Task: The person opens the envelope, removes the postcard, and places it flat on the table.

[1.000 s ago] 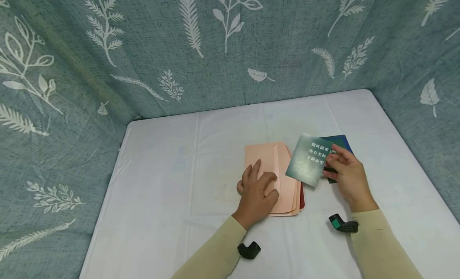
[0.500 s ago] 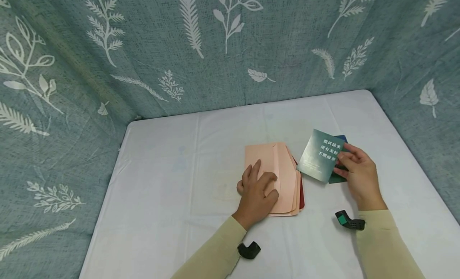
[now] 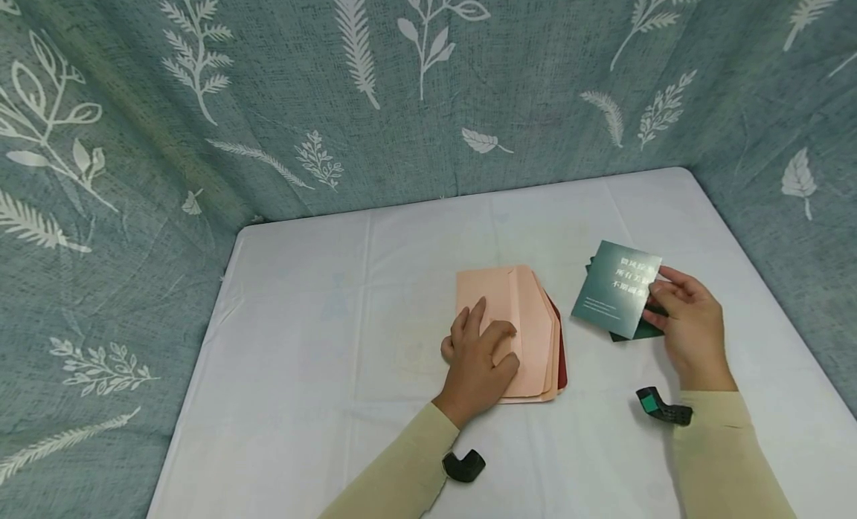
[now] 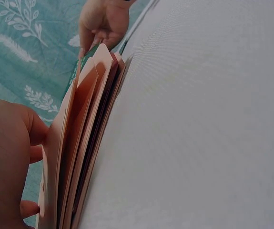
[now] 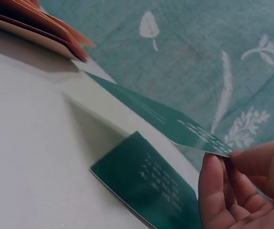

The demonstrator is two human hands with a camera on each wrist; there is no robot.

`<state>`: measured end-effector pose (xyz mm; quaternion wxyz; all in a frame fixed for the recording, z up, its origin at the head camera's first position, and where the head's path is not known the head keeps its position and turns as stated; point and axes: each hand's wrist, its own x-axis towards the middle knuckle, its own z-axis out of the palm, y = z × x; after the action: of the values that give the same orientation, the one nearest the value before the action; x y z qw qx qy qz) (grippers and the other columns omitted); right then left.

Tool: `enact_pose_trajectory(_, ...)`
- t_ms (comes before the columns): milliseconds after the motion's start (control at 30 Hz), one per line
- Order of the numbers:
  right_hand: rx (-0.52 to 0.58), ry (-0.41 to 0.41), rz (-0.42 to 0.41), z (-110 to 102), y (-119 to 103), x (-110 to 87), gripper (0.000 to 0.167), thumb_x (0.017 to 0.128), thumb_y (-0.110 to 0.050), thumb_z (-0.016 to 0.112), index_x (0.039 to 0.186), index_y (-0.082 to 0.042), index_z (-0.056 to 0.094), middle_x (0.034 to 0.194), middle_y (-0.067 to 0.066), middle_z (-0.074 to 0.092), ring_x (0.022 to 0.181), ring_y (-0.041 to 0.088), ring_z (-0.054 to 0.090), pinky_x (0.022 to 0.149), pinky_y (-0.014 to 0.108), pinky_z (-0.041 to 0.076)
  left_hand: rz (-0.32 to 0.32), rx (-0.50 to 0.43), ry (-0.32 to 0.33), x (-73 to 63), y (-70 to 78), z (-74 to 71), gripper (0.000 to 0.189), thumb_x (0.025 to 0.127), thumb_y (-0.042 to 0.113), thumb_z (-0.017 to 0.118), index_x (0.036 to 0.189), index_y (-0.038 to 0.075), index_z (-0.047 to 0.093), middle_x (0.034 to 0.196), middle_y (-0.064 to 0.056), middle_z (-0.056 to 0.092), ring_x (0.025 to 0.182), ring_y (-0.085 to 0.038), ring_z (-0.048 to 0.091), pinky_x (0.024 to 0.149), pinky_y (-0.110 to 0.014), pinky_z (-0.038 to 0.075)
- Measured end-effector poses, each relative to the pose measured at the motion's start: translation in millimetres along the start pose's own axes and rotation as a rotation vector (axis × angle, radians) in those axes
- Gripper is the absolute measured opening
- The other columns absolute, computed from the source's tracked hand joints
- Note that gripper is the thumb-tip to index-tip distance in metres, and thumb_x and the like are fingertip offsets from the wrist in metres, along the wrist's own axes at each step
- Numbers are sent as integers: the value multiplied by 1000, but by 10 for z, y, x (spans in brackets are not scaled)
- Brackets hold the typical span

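Observation:
My right hand (image 3: 692,329) pinches a green card (image 3: 612,292) with white printed lettering by its right edge. In the right wrist view that card is tilted, raised over a second dark green card (image 5: 141,179) on the table. The head view shows it covering most of what lies beneath. My left hand (image 3: 478,359) rests with spread fingers on top of a stack of pale pink envelopes (image 3: 485,285). A dark red envelope (image 3: 562,366) sticks out along the stack's right side. From the left wrist, the envelopes' edges (image 4: 91,109) look fanned slightly apart.
A white cloth (image 3: 301,318) covers the table, its far edge (image 3: 462,195) meeting a teal curtain (image 3: 402,132) with white leaf patterns. The curtain also runs along the left and right sides. A dark camera mount sits at each wrist.
My right hand has moved right with the green card, away from the envelopes and over the cards on the table. The blue edge there is now covered. The left hand has stayed still.

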<state>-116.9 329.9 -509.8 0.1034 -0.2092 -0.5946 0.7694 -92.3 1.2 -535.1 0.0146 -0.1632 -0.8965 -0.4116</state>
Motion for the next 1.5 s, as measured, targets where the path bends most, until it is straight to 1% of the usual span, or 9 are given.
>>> enact_pose_trajectory(200, -53, 77, 33, -14, -28, 8, 41, 109, -7, 67, 150, -6, 65, 113, 4, 63, 95, 15, 62, 68, 21, 59, 5, 2, 5, 2, -13, 6, 31, 90, 17, 58, 118, 23, 70, 175, -14, 28, 159, -45, 16, 106, -73, 18)
enact_pose_trajectory(367, -73, 85, 42, -30, -8, 21, 43, 109, -8, 66, 152, -6, 63, 115, 4, 63, 95, 16, 62, 68, 20, 59, -1, -1, 0, 1, -13, 5, 31, 90, 18, 58, 119, 23, 70, 176, -13, 28, 159, -44, 15, 106, -72, 18)
enact_pose_trajectory(600, -136, 102, 53, -37, 26, 52, 42, 110, -10, 65, 152, -5, 63, 114, 3, 63, 95, 15, 63, 68, 20, 59, -10, 1, -3, -7, -6, 7, 31, 90, 19, 59, 118, 24, 70, 176, -12, 27, 160, -43, 15, 107, -72, 17)
enact_pose_trajectory(833, -167, 135, 57, -26, -10, 35, 45, 112, -10, 62, 156, -2, 57, 116, 3, 64, 95, 14, 64, 72, 19, 59, -13, 8, -2, -3, -23, 23, 32, 90, 19, 58, 119, 24, 71, 176, -11, 27, 160, -42, 15, 108, -71, 17)
enact_pose_trajectory(1067, -162, 216, 54, -15, -27, 40, 42, 111, -11, 64, 152, -4, 61, 115, 1, 65, 95, 12, 64, 71, 16, 57, -6, 24, -12, -2, -25, 21, 32, 90, 20, 59, 119, 24, 71, 176, -13, 26, 160, -43, 14, 107, -71, 18)
enact_pose_trajectory(1233, -175, 226, -5, 19, -15, 21, 35, 110, -10, 65, 144, -2, 67, 110, 2, 67, 94, 12, 64, 73, 14, 56, -8, 56, -22, -10, -8, 22, 29, 93, 18, 63, 119, 23, 73, 176, -15, 26, 160, -44, 15, 107, -70, 20)
enact_pose_trajectory(1300, -218, 213, -35, 39, -2, 9, 33, 111, -11, 64, 142, -2, 68, 109, 2, 68, 94, 12, 65, 75, 14, 55, -13, 59, -22, -14, -2, 20, 28, 95, 18, 65, 121, 22, 74, 175, -16, 27, 159, -44, 15, 107, -70, 20)
enact_pose_trajectory(1367, -291, 188, -59, 65, 17, -3, 34, 111, -14, 63, 142, -2, 68, 110, 0, 68, 96, 11, 65, 77, 13, 55, -21, 64, -25, -16, 8, 13, 28, 96, 18, 67, 123, 22, 74, 175, -16, 27, 159, -45, 16, 107, -71, 21)
enact_pose_trajectory(1500, -449, 116, -118, 140, 52, -41, 38, 114, -20, 61, 146, -2, 66, 115, 2, 67, 101, 11, 64, 83, 14, 54, -52, 108, -68, -9, 27, -38, 34, 98, 21, 70, 131, 22, 74, 175, -15, 28, 158, -43, 18, 106, -70, 23)
